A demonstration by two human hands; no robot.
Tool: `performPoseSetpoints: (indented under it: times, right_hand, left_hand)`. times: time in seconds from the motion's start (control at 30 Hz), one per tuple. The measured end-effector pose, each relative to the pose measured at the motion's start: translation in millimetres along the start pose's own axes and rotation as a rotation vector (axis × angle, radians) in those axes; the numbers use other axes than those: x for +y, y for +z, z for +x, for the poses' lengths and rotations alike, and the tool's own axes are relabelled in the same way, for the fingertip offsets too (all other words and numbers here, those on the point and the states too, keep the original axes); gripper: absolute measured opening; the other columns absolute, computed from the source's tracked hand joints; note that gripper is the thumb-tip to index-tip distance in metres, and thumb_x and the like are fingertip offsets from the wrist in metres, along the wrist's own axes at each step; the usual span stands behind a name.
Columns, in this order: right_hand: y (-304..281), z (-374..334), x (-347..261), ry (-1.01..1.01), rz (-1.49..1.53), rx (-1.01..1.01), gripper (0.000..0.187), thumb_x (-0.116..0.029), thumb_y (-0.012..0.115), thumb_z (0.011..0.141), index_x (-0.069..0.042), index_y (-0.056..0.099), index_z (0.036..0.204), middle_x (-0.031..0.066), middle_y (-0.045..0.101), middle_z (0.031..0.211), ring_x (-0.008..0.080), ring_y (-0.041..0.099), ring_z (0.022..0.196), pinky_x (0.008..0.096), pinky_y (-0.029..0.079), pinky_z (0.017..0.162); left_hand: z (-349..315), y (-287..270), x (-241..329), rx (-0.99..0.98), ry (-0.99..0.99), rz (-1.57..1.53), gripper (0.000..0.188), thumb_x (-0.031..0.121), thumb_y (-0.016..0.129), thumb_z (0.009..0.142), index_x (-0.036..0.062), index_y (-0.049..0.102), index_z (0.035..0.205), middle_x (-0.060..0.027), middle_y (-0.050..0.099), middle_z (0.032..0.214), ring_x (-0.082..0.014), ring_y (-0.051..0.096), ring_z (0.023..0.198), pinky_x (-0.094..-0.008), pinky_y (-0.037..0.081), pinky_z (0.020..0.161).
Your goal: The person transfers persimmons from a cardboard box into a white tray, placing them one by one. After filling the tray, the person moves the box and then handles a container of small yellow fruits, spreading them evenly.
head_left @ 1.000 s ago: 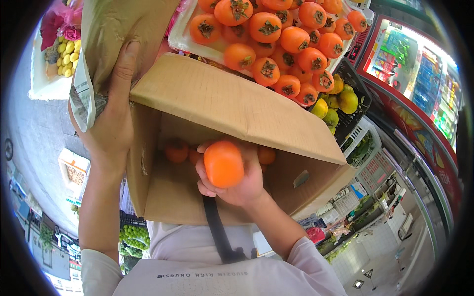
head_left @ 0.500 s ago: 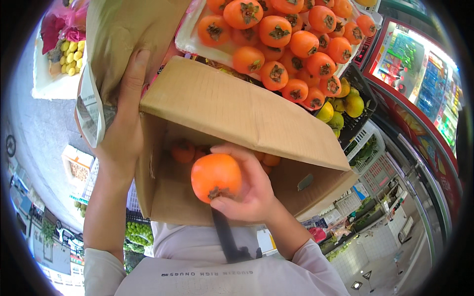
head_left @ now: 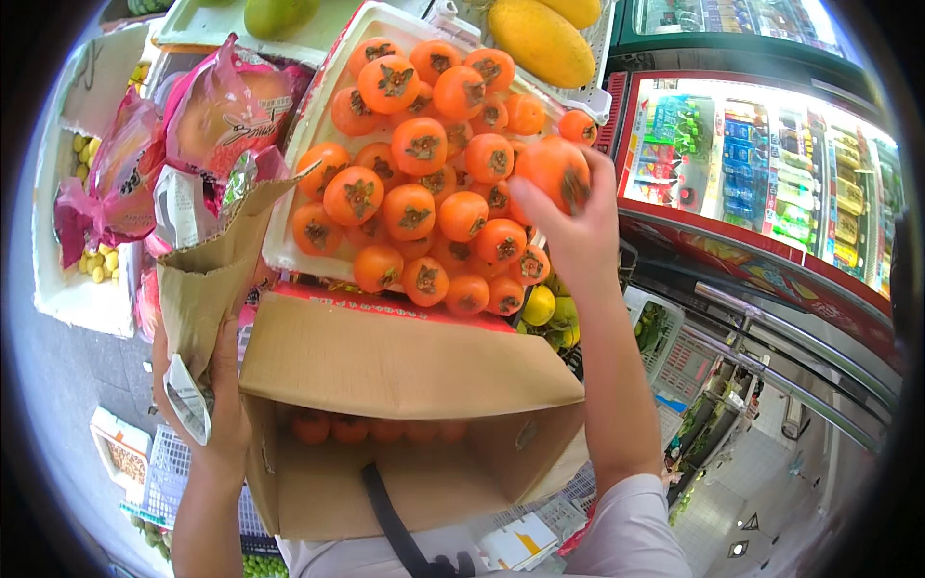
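At a fruit stall, a person's right hand (head_left: pixel 583 226) holds a large orange persimmon (head_left: pixel 554 173) at the right side of a heap in a white tray (head_left: pixel 381 21), its grip clamped on the fruit; whether the fruit touches its neighbours cannot be told. The left hand (head_left: pixel 207 395), its grip closed too, pinches a folded brown card (head_left: pixel 207 289) beside an open cardboard box (head_left: pixel 395 356), where more persimmons (head_left: pixel 349 429) lie in a row near the back. What the tray rests on is hidden by the stock.

Around it crowd large yellow fruit (head_left: pixel 544 43) at the top, a green fruit (head_left: pixel 279 14) to the upper left, pink-wrapped round fruit (head_left: pixel 226 116) and, farther left, a white box (head_left: pixel 72 289) of small yellow fruit above grey paving (head_left: pixel 82 361). At right, a lit drinks cooler (head_left: pixel 694 236) with red trim displays rows of bottles (head_left: pixel 742 159); below it, metal rails (head_left: pixel 718 296) slant toward a pale tiled floor (head_left: pixel 708 520) at the lower right.
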State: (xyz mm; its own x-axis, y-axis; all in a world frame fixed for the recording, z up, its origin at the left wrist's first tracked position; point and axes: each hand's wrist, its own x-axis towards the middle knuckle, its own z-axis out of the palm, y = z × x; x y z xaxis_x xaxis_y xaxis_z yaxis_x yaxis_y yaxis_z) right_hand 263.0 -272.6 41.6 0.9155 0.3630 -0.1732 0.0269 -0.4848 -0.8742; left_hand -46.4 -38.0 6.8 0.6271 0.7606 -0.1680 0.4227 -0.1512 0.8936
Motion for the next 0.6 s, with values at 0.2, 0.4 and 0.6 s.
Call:
performPoseSetpoints:
  times: [0.2, 0.4, 0.6]
  right_hand:
    - [-2, 105, 60, -0.135, -0.547, 0.054, 0.072, -0.031, 0.095, 0.086, 0.003, 0.061, 0.14, 0.0152, 0.074, 0.126, 0.0209, 0.074, 0.114, 0.0364, 0.059, 0.101]
    - [-19, 132, 85, -0.079, -0.632, 0.109, 0.068, -0.036, 0.09, 0.088, 0.001, 0.066, 0.14, 0.0178, 0.078, 0.122, 0.0266, 0.077, 0.111, 0.0393, 0.06, 0.1]
    - [-25, 128, 99, -0.214, -0.836, 0.0, 0.074, -0.031, 0.086, 0.085, 0.001, 0.062, 0.148, 0.0221, 0.073, 0.132, 0.0325, 0.072, 0.121, 0.0423, 0.056, 0.108]
  left_hand:
    - [-3, -2, -1, 0.005, -0.073, -0.037, 0.041, 0.005, 0.075, 0.106, -0.0051, 0.062, 0.144, -0.013, 0.074, 0.128, -0.0206, 0.07, 0.115, -0.0344, 0.053, 0.103]
    - [-2, -3, -1, -0.001, -0.082, -0.04, 0.039, 0.006, 0.075, 0.106, -0.0048, 0.062, 0.142, -0.0129, 0.073, 0.126, -0.0202, 0.069, 0.114, -0.0346, 0.053, 0.102]
    - [-5, 2, 1, 0.033, -0.113, -0.064, 0.038, 0.007, 0.074, 0.107, -0.005, 0.062, 0.141, -0.013, 0.074, 0.126, -0.0205, 0.069, 0.114, -0.0345, 0.052, 0.102]
